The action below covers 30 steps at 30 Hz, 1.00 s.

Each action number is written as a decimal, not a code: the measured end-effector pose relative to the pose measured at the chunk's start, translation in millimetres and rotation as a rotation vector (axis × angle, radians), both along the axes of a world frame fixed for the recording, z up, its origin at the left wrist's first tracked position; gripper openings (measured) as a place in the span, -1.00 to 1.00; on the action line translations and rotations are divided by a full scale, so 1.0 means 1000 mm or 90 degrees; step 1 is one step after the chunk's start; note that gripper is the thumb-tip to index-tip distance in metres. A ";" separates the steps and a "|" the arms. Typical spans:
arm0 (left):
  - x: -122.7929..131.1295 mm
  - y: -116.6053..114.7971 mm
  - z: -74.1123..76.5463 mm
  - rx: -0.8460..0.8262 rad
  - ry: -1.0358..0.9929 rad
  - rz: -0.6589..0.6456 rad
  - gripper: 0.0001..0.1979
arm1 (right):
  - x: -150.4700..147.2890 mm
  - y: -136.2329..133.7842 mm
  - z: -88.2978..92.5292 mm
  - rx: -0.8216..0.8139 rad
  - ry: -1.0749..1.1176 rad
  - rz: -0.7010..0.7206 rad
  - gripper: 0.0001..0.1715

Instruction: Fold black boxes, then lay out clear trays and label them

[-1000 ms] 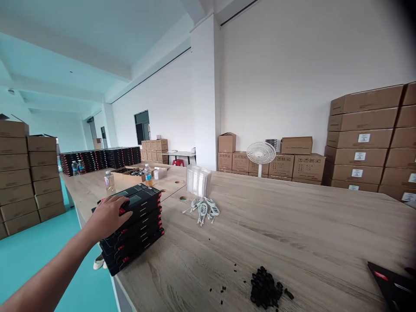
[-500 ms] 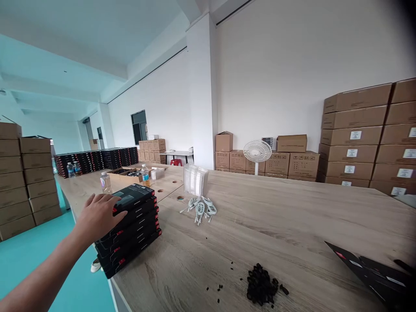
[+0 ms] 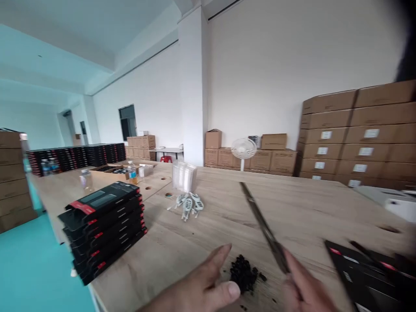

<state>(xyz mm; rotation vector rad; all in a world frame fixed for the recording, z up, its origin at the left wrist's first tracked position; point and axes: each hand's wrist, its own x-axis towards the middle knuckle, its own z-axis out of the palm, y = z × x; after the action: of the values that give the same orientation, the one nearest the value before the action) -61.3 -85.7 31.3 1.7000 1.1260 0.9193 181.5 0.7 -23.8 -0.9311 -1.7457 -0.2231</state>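
Note:
My left hand [image 3: 204,284] is above the near part of the table, holding nothing, with thumb and forefinger spread apart. Just beyond its thumb lies a heap of small black pieces [image 3: 243,274]. My right hand [image 3: 303,284], blurred, grips one end of a long, thin dark flat piece [image 3: 262,221], seen nearly edge-on. That piece tilts up and away over the table; its exact kind does not show. On the left stands a stack of black boxes [image 3: 107,221] with red marks, the top one showing a red end. Flat black printed sheets [image 3: 360,268] lie at the right.
White coiled cables [image 3: 187,206] lie before a row of clear plastic packs [image 3: 184,175] on the wooden table [image 3: 156,268]. Bottles [image 3: 132,172], an open carton [image 3: 108,173] and more black boxes stand farther back. A fan [image 3: 243,149] and stacked cartons [image 3: 328,143] are behind the table.
My left hand has left the top of the black box stack and moved right. My right hand has come into view with the thin dark piece. The view has turned right.

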 end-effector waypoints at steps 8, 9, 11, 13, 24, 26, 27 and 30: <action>0.089 0.075 -0.038 -0.224 -0.485 0.100 -0.47 | -0.033 -0.023 -0.003 -0.335 0.171 0.241 -0.43; 0.084 0.080 -0.040 -0.244 -0.510 0.141 -0.53 | -0.029 -0.019 -0.002 -0.366 0.218 0.230 -0.47; 0.069 0.088 -0.042 -0.240 -0.511 0.187 -0.61 | -0.015 -0.008 -0.002 -0.398 0.260 0.153 -0.55; 0.052 0.092 -0.043 -0.212 -0.473 0.214 -0.66 | -0.001 0.004 -0.005 -0.425 0.212 0.060 -0.64; 0.034 0.102 -0.047 -0.144 -0.430 0.289 -0.79 | -0.004 0.033 -0.027 -0.484 -0.141 -0.013 -0.74; 0.031 0.102 -0.048 -0.143 -0.436 0.308 -0.86 | 0.004 0.038 -0.026 -0.498 -0.141 -0.059 -0.71; 0.030 0.103 -0.048 -0.142 -0.437 0.316 -0.90 | 0.009 0.039 -0.026 -0.501 -0.135 -0.063 -0.71; 0.028 0.103 -0.049 -0.129 -0.426 0.318 -0.92 | 0.023 0.037 -0.023 -0.504 -0.127 0.027 -0.67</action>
<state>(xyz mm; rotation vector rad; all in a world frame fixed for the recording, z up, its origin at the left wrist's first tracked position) -32.8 17.2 -17.3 0.8357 1.1309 1.4826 204.1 37.6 -47.1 -1.4616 -2.0713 0.4560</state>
